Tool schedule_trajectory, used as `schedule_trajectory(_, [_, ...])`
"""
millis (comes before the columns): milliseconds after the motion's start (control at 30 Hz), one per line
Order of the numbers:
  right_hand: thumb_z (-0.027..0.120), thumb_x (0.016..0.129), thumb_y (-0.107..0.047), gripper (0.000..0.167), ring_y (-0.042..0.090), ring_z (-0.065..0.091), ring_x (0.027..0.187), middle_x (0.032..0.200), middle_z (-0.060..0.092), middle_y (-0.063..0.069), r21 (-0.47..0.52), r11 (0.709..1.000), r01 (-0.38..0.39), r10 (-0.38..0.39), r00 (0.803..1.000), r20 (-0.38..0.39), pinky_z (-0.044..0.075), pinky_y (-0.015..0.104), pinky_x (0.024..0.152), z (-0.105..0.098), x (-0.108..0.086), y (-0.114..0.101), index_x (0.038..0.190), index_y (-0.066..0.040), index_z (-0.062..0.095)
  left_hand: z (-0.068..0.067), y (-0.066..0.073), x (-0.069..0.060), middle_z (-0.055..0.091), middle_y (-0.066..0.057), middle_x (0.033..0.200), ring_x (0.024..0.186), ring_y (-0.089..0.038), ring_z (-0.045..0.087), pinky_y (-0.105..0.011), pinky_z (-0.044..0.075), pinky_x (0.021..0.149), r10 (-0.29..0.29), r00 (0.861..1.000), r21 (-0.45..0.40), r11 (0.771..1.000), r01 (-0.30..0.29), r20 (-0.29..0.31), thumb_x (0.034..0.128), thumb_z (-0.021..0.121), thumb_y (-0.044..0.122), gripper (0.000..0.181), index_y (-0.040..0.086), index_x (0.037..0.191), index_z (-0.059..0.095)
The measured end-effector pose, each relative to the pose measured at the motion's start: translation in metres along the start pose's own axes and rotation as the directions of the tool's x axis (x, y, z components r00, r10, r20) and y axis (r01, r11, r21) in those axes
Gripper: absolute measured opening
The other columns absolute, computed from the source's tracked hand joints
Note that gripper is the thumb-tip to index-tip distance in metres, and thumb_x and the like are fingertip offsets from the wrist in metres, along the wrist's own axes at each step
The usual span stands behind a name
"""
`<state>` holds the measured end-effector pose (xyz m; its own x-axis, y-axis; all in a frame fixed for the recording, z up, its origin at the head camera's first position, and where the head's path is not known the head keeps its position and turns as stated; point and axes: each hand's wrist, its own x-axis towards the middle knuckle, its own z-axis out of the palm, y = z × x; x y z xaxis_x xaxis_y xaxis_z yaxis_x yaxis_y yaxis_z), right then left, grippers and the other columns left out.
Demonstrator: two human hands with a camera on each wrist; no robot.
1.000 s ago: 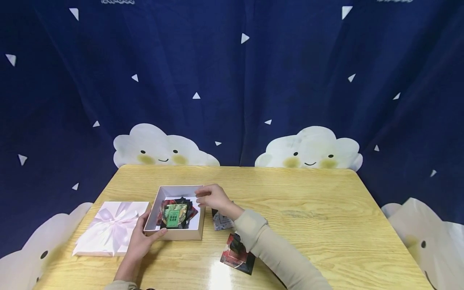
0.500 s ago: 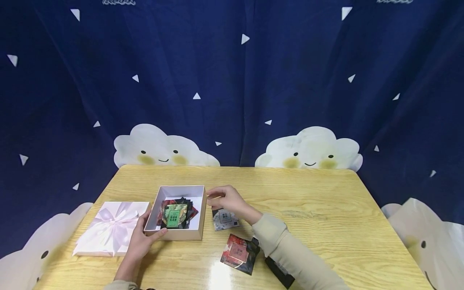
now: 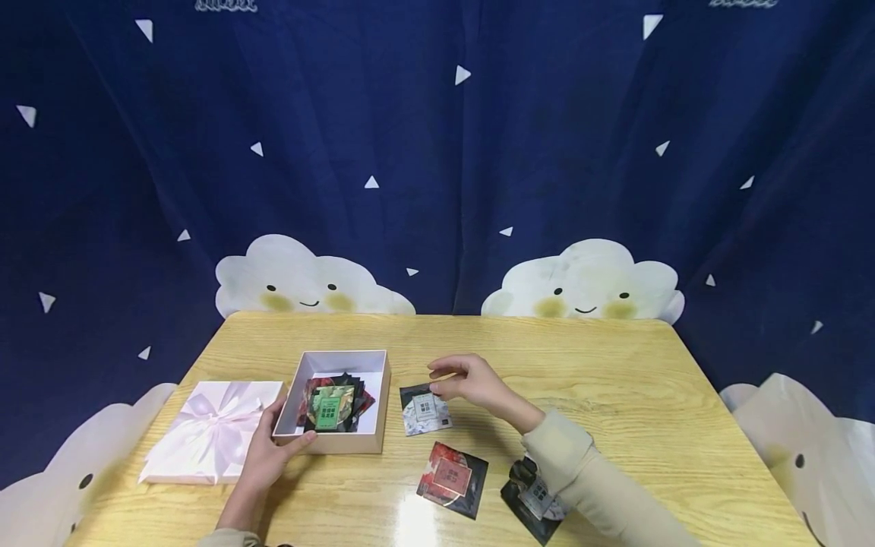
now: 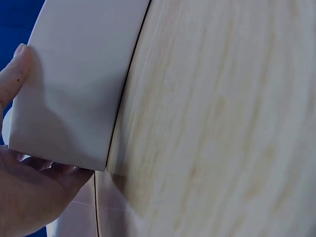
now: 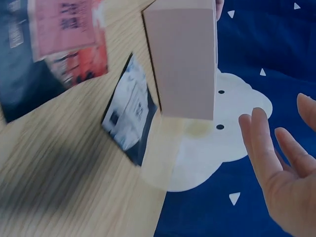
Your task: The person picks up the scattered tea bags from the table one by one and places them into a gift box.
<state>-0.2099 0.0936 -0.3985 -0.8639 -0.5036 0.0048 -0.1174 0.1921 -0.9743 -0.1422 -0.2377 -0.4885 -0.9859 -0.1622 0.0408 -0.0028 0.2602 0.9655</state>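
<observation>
My left hand [image 3: 265, 456] grips the near left corner of a pale pink gift box [image 3: 355, 444], thumb at the front wall and fingers along the left side. The left wrist view shows the same box [image 4: 84, 74] close up. Inside lie several flat sachets, with a green-labelled sachet [image 3: 330, 410] on top. My right hand [image 3: 478, 386], its fingers relaxed and holding nothing, hovers above the table right of the box. Close below it lies a white and black sachet [image 3: 422, 418]. In the right wrist view the fingers [image 5: 260, 138] are apart from everything.
The box lid [image 3: 212, 433] with a ribbon bow lies left of the box. A red and black sachet [image 3: 451, 480] lies nearer the front of the wooden table [image 3: 581, 372]. A black sachet [image 3: 536, 505] is partly hidden by my right sleeve. A blue curtain [image 3: 437, 152] hangs behind.
My right hand has moved right, from the box's right rim to above the table, uncovering the white and black sachet and the red one. My left hand stays on the box.
</observation>
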Motion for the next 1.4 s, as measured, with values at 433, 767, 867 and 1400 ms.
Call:
schedule_trajectory(433, [0.065, 0.083, -0.009, 0.042, 0.035, 0.061, 0.088, 0.104, 0.059, 0.025, -0.083, 0.996, 0.031, -0.027, 0.998, 0.049, 0.053, 0.035, 0.073, -0.037, -0.023, 0.031, 0.119, 0.009, 0.054, 0.002, 0.002, 0.000, 0.031, -0.028, 0.136, 0.120, -0.033, 0.032, -0.002, 0.024, 0.085, 0.018, 1.000, -0.011, 1.000, -0.019, -0.008, 0.0737, 0.070, -0.003, 0.084, -0.005, 0.140, 0.019])
schedule_trajectory(767, [0.071, 0.078, -0.012, 0.049, 0.019, 0.061, 0.082, 0.103, 0.057, 0.027, -0.179, 0.981, 0.078, -0.041, 0.979, 0.200, 0.050, 0.028, 0.072, -0.068, -0.045, 0.060, 0.118, 0.011, 0.054, 0.000, 0.001, -0.001, 0.029, -0.028, 0.137, 0.122, -0.036, 0.031, -0.001, 0.023, 0.084, 0.010, 1.000, 0.009, 1.000, -0.009, -0.004, 0.0743, 0.070, -0.001, 0.084, -0.005, 0.140, 0.019])
schedule_trajectory(867, [0.071, 0.078, -0.013, 0.051, 0.023, 0.060, 0.085, 0.106, 0.056, 0.029, -0.172, 0.982, 0.081, -0.043, 0.975, 0.217, 0.050, 0.028, 0.074, -0.073, -0.051, 0.065, 0.119, 0.010, 0.053, 0.000, 0.002, -0.001, 0.029, -0.028, 0.138, 0.123, -0.035, 0.031, -0.001, 0.023, 0.084, 0.002, 1.000, 0.013, 1.000, -0.002, -0.001, 0.0748, 0.070, 0.000, 0.084, -0.005, 0.140, 0.018])
schedule_trajectory(1400, [0.071, 0.078, -0.010, 0.050, 0.036, 0.049, 0.091, 0.103, 0.056, 0.022, -0.298, 0.940, 0.167, -0.092, 0.964, 0.251, 0.048, 0.032, 0.068, -0.092, -0.086, 0.086, 0.123, 0.002, 0.053, 0.001, -0.002, -0.001, 0.034, -0.030, 0.133, 0.118, -0.035, 0.035, -0.010, 0.026, 0.090, 0.052, 0.999, 0.032, 0.998, -0.051, -0.015, 0.0740, 0.071, -0.001, 0.083, -0.007, 0.139, 0.020])
